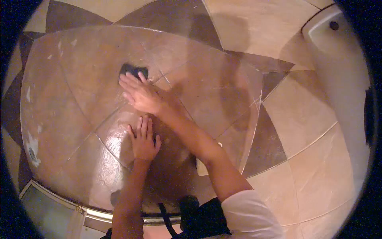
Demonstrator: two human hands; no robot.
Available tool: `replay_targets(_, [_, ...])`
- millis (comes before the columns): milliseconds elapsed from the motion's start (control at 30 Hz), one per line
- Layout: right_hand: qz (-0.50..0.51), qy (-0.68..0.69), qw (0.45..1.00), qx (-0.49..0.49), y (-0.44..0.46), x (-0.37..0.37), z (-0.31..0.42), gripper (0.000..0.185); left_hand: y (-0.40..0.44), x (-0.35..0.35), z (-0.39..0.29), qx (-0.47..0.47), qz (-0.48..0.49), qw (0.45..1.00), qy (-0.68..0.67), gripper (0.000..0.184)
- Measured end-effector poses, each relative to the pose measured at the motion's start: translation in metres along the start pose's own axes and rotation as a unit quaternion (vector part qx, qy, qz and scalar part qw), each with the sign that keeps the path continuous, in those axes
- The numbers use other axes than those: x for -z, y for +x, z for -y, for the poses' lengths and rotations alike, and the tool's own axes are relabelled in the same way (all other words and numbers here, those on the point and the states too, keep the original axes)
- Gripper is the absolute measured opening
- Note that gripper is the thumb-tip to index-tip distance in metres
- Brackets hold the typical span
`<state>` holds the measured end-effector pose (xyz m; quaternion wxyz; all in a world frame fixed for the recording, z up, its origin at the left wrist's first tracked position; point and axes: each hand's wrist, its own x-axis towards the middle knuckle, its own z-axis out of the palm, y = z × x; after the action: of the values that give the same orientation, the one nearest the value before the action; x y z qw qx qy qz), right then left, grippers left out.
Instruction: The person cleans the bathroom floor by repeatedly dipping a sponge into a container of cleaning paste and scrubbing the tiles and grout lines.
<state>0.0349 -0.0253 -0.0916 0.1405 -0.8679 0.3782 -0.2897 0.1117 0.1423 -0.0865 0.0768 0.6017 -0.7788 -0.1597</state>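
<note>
A dark, flat object (134, 71), like a pad or cloth, lies on the brown patterned floor (207, 91). The fingers of my right hand (140, 95) rest over its lower edge, pressed flat with the thumb apart; part of the object is hidden beneath them. My left hand (145, 140) lies flat on the floor below the right one, its fingers spread and nothing in it. A wet-looking sheen shows on the floor just left of my left hand.
A pale rectangular object (203, 167) lies partly behind my right arm. A white basin-like fixture (338, 59) runs along the right side. At the lower left is a metal-edged frame (51, 197) with a glassy panel. Pale patches mark the left floor.
</note>
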Motion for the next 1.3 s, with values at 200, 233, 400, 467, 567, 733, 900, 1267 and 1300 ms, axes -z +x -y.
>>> replay_targets(200, [0.017, -0.133, 0.946, -0.296, -0.137, 0.175, -0.108, 0.034, 0.001, 0.002, -0.004, -0.001, -0.023, 1.0, 0.021, 0.067])
replay_targets(233, [-0.004, -0.249, 0.91, -0.333, -0.199, 0.185, -0.15, 0.044, 0.0, 0.002, -0.004, -0.007, -0.027, 0.999, 0.02, 0.067])
replay_targets(400, [0.072, -0.334, 0.804, -0.487, -0.307, 0.243, -0.081, 0.048, -0.002, 0.002, -0.007, -0.01, -0.056, 0.998, 0.034, 0.067])
replay_targets(467, [0.068, -0.303, 0.812, -0.495, -0.321, 0.241, -0.056, 0.049, -0.002, -0.002, -0.004, -0.014, -0.065, 0.997, 0.037, 0.066])
replay_targets(567, [0.014, -0.291, 0.849, -0.441, -0.355, 0.238, -0.021, 0.045, -0.005, -0.002, -0.003, -0.032, -0.077, 0.996, 0.021, 0.065])
replay_targets(733, [-0.286, 0.337, 0.557, -0.703, -0.352, 0.26, 0.012, 0.04, -0.002, 0.011, 0.009, -0.045, -0.035, 0.998, -0.014, 0.055])
replay_targets(900, [-0.261, 0.533, 0.5, -0.631, -0.336, 0.275, 0.039, 0.044, 0.048, 0.088, 0.028, -0.181, 0.132, 0.96, 0.167, 0.054])
replay_targets(1267, [0.28, -0.166, 0.875, -0.359, -0.277, 0.202, 0.135, 0.027, 0.007, 0.184, 0.141, -0.222, 0.167, 0.944, 0.18, 0.044])
replay_targets(1300, [0.329, -0.135, 0.861, -0.363, -0.282, 0.192, 0.135, 0.027, 0.002, 0.166, 0.157, -0.201, 0.156, 0.955, 0.153, 0.044])
